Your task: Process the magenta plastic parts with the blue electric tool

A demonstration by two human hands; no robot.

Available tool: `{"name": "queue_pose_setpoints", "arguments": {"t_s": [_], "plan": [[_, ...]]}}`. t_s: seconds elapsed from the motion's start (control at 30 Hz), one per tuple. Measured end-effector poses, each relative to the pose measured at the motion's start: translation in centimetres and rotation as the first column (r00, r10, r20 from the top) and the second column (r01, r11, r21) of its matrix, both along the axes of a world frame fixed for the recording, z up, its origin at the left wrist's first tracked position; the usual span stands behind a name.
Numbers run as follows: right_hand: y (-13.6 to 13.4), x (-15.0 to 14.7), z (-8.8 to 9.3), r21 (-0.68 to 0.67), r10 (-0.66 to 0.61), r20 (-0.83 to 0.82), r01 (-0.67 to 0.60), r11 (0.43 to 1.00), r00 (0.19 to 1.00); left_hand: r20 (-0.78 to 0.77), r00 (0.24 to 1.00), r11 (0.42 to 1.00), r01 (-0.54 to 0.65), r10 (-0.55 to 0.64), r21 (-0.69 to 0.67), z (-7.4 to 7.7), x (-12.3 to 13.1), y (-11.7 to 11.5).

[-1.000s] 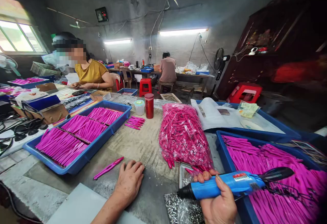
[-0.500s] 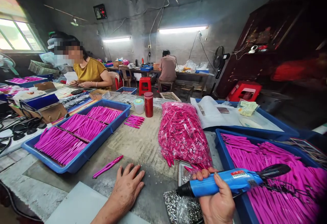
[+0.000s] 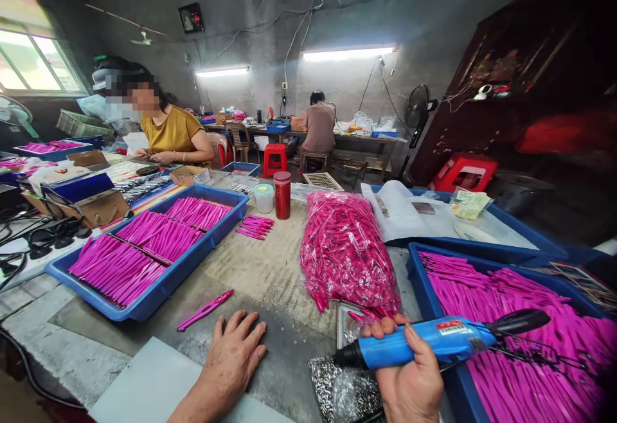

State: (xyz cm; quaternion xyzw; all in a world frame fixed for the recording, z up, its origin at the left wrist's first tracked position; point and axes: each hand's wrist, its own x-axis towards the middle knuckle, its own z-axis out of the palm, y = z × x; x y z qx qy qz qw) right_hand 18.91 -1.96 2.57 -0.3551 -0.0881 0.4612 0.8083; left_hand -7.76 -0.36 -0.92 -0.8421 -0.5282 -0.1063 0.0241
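Note:
My right hand (image 3: 407, 365) is wrapped around a blue electric screwdriver (image 3: 427, 344), its black nose pointing left over a plastic bag of small metal parts (image 3: 340, 387). Palm down, my left hand (image 3: 236, 349) rests on the worktable (image 3: 284, 285) with its fingers spread and holds nothing. Just beyond its fingertips lies a single slim pink pen-shaped piece (image 3: 205, 310). Tiny metal rings are scattered on the table right of that hand. Behind the screwdriver stands a clear bag full of pink pieces (image 3: 349, 249), some spilling at its lower edge.
Blue trays of long pink pieces stand at left (image 3: 139, 310) and right (image 3: 413, 275). A red canister (image 3: 282, 197), a lidded tub (image 3: 263, 199) and a small row of pink pieces (image 3: 254, 226) sit farther back. One person sits across at left, another at the back bench.
My left hand has slid slightly left on the table, fingers still spread. My right hand keeps the electric screwdriver in nearly the same place. The view has shifted a little.

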Motion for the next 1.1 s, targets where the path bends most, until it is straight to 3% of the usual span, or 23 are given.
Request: {"name": "queue_pose_setpoints", "arguments": {"t_s": [0.23,0.43,0.57,0.7,0.97,1.1], "plan": [[0.0,-0.2,0.4,-0.033,-0.007,-0.053,0.005,0.999,0.999,0.006,0.999,0.999,-0.047,0.047,0.021,0.0,-0.4,0.0],[0.0,-0.1,0.6,-0.044,-0.002,-0.082,-0.002,0.999,0.997,-0.005,1.0,0.999,-0.019,0.019,0.029,0.1,0.0,0.1],[-0.1,-0.2,0.7,-0.045,-0.003,-0.074,-0.001,0.999,0.997,-0.054,0.996,0.997,-0.07,0.07,0.013,0.5,0.4,0.1],[-0.1,-0.2,0.5,-0.032,-0.006,-0.037,0.005,0.999,0.999,-0.06,0.997,0.999,-0.046,0.047,0.006,0.8,0.7,0.2],[0.0,-0.1,0.3,-0.034,0.006,-0.056,-0.008,0.999,0.998,-0.021,0.998,0.997,-0.063,0.064,0.04,0.4,-0.1,0.7],[0.0,0.1,0.3,-0.047,0.035,-0.065,-0.038,0.998,0.997,0.035,0.996,0.996,-0.088,0.087,0.021,1.8,-0.6,2.3]]}}
